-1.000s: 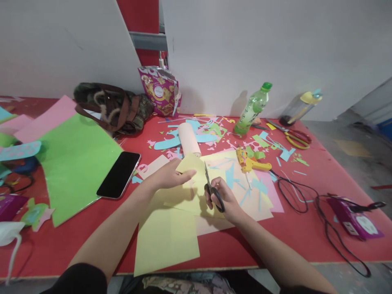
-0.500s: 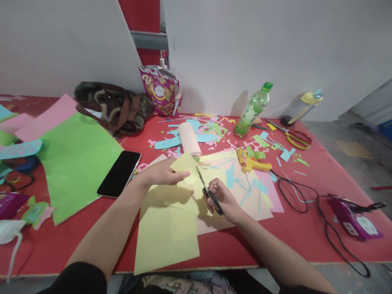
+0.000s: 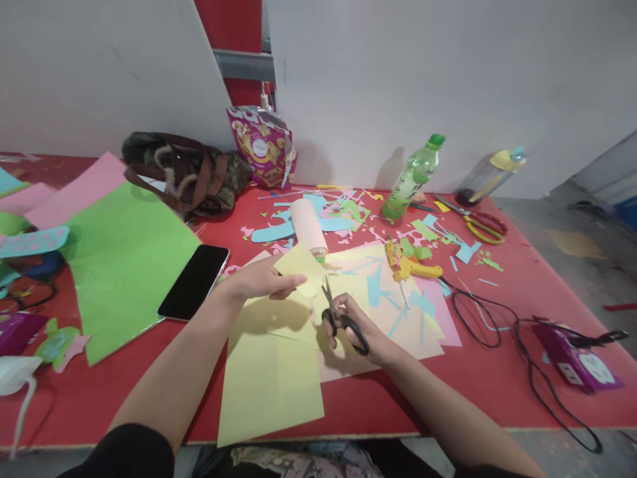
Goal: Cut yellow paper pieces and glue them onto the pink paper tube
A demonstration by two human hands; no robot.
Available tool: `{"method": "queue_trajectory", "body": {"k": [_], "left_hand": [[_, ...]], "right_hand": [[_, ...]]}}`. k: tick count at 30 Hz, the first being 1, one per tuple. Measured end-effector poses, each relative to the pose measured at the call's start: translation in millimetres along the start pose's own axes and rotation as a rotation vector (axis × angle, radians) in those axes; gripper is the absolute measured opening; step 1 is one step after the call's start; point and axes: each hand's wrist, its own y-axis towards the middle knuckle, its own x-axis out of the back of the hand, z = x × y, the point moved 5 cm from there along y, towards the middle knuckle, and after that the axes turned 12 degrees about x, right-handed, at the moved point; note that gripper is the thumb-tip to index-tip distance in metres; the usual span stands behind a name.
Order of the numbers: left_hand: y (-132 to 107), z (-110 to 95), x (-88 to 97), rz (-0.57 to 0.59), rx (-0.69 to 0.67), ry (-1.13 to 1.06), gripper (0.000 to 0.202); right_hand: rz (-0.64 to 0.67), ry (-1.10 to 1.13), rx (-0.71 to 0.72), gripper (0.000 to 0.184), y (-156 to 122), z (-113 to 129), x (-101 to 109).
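Note:
Between thumb and fingers, my left hand [image 3: 266, 279] pinches a small piece of yellow paper [image 3: 302, 264], raised above the table. My right hand [image 3: 355, 328] grips black-handled scissors [image 3: 343, 318], fingers through the loops. The scissor blades are parted slightly, their tips close to the paper's right edge; whether they touch it I cannot tell. Beneath both hands lie larger yellow sheets [image 3: 271, 385] and a pale pink sheet [image 3: 348, 364]. Just beyond the held paper, a pale pink paper roll [image 3: 307, 226] rests on blue cut-outs [image 3: 273, 232].
A yellow glue gun [image 3: 411, 267] with a black cord lies at right among paper scraps. Behind stand a green bottle [image 3: 413, 179], a tumbler [image 3: 492, 176] and a snack bag [image 3: 263, 149]. Red-and-yellow scissors [image 3: 482, 226] lie back right. A phone [image 3: 194, 282] rests on green card [image 3: 124, 265].
The scissors have opened and moved slightly away from the yellow paper, toward me. My left hand has shifted a little left with the paper, tilting it.

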Motion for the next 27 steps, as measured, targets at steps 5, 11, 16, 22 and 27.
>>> {"method": "queue_trajectory", "body": {"k": [5, 11, 16, 22, 27], "left_hand": [[1, -2, -0.8, -0.038, 0.010, 0.014, 0.032], [8, -4, -21.3, 0.117, 0.012, -0.003, 0.026], [15, 5, -38.9, 0.206, 0.108, 0.105, 0.025], [16, 0, -48.2, 0.298, 0.086, 0.186, 0.019], [22, -2, -49.5, 0.220, 0.048, 0.169, 0.023]], "right_hand": [[-0.127, 0.039, 0.035, 0.043, 2, -1, 3], [-0.402, -0.011, 0.097, 0.044, 2, -4, 21], [-0.464, -0.009, 0.013, 0.045, 1, -4, 20], [-0.461, -0.041, -0.064, 0.045, 0, -3, 15], [-0.533, -0.043, -0.060, 0.049, -1, -5, 21]]}}
